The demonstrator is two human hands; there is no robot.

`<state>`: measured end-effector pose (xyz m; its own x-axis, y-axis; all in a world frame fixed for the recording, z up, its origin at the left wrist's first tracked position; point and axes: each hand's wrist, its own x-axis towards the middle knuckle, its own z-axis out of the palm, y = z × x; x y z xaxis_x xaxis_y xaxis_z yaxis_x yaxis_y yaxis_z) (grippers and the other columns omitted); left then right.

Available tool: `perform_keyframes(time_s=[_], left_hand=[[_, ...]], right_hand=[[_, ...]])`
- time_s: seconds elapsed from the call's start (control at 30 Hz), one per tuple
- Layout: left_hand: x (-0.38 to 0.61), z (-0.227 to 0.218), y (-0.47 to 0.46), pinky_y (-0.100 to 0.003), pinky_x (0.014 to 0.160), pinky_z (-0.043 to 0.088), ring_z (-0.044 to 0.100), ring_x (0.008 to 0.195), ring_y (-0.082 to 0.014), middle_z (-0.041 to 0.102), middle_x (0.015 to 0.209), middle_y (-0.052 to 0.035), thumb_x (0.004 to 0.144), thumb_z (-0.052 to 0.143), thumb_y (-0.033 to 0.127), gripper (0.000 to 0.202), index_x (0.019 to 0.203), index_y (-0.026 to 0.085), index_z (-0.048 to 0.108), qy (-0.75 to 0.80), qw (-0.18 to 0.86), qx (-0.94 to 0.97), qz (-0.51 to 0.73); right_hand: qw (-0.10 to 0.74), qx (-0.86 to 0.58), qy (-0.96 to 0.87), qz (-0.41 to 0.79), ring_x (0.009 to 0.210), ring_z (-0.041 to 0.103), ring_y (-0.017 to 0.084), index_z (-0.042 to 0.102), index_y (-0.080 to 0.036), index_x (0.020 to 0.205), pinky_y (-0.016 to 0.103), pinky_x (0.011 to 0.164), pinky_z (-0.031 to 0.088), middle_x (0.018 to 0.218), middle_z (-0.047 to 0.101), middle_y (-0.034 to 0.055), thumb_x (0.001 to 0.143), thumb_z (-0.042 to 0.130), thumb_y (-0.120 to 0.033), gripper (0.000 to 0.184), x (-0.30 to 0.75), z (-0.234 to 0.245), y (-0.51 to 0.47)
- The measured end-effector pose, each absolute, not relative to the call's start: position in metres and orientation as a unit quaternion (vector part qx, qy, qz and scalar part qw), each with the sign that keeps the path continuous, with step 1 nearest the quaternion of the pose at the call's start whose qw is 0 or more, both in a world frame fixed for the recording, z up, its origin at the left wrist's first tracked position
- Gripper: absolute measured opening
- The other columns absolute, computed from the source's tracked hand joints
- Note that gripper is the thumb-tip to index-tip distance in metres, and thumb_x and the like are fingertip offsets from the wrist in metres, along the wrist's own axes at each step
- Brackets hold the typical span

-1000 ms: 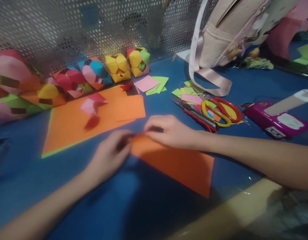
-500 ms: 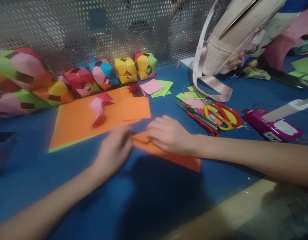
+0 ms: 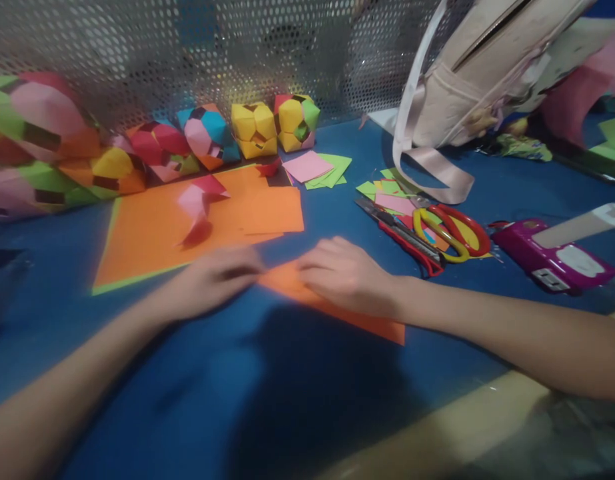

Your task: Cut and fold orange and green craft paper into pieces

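A folded piece of orange paper (image 3: 372,321) lies slanted on the blue surface in front of me. My left hand (image 3: 214,277), slightly blurred, pinches its pointed left end between thumb and fingers. Over the middle of the paper my right hand (image 3: 344,273) rests with curled fingers, gripping and pressing it; the part beneath is hidden. Just beyond my left hand are larger orange sheets (image 3: 142,223) with a green edge showing below. A folded pink and red paper piece (image 3: 194,207) sits on those sheets.
Colourful folded-paper balls (image 3: 254,130) line the perforated metal panel (image 3: 152,60). Pink and green slips (image 3: 307,165) lie beyond my hands. To the right are a red cutter (image 3: 410,243), red-and-yellow-handled scissors (image 3: 452,230), a purple glue gun (image 3: 552,253) and a pale bag (image 3: 462,100).
My left hand has flattened and turned lower at the orange paper's left end, which now lies flatter. My right hand stays on the paper. The view has shifted slightly.
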<state>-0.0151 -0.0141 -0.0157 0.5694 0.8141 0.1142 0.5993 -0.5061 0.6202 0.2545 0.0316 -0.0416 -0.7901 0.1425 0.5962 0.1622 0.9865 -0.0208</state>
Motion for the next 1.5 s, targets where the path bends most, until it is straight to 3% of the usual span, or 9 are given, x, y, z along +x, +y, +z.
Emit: perform_keyframes(time_s=[0.27, 0.63, 1.13, 1.5], left_hand=[[-0.016, -0.014, -0.011, -0.023, 0.084, 0.05, 0.064, 0.092, -0.0122, 0.067, 0.097, -0.0037, 0.097, 0.054, 0.019, 0.016, 0.099, 0.02, 0.07, 0.38, 0.283, 0.854, 0.213], [-0.017, -0.009, -0.008, -0.025, 0.084, 0.052, 0.064, 0.092, -0.014, 0.067, 0.095, -0.0055, 0.098, 0.054, 0.024, 0.018, 0.098, 0.02, 0.072, 0.376, 0.313, 0.85, 0.195], [-0.014, -0.008, -0.009, -0.028, 0.085, 0.052, 0.063, 0.092, -0.015, 0.066, 0.095, -0.0059, 0.097, 0.053, 0.025, 0.018, 0.095, 0.019, 0.07, 0.395, 0.306, 0.847, 0.179], [-0.016, -0.01, -0.01, -0.026, 0.085, 0.05, 0.062, 0.092, -0.0138, 0.065, 0.097, -0.0047, 0.098, 0.051, 0.023, 0.018, 0.096, 0.02, 0.068, 0.402, 0.298, 0.849, 0.167]], right_hand=[[0.261, -0.079, -0.961, -0.041, 0.081, 0.042, 0.018, 0.065, -0.015, 0.081, 0.032, 0.069, 0.027, 0.094, 0.073, 0.0033, 0.099, 0.045, -0.008, 0.028, 0.259, -0.04, 0.028], [0.225, -0.056, -0.972, -0.031, 0.09, 0.05, 0.018, 0.065, -0.015, 0.085, 0.031, 0.076, 0.029, 0.092, 0.072, 0.0052, 0.099, 0.041, -0.01, 0.029, 0.263, -0.037, 0.032], [0.22, -0.058, -0.973, -0.038, 0.08, 0.053, 0.016, 0.065, -0.015, 0.083, 0.031, 0.074, 0.029, 0.085, 0.07, 0.0043, 0.098, 0.044, -0.01, 0.026, 0.262, -0.036, 0.029], [0.207, -0.05, -0.975, -0.059, 0.073, 0.046, 0.016, 0.065, -0.017, 0.079, 0.032, 0.076, 0.029, 0.079, 0.068, 0.0023, 0.1, 0.04, -0.011, 0.033, 0.264, -0.03, 0.028]])
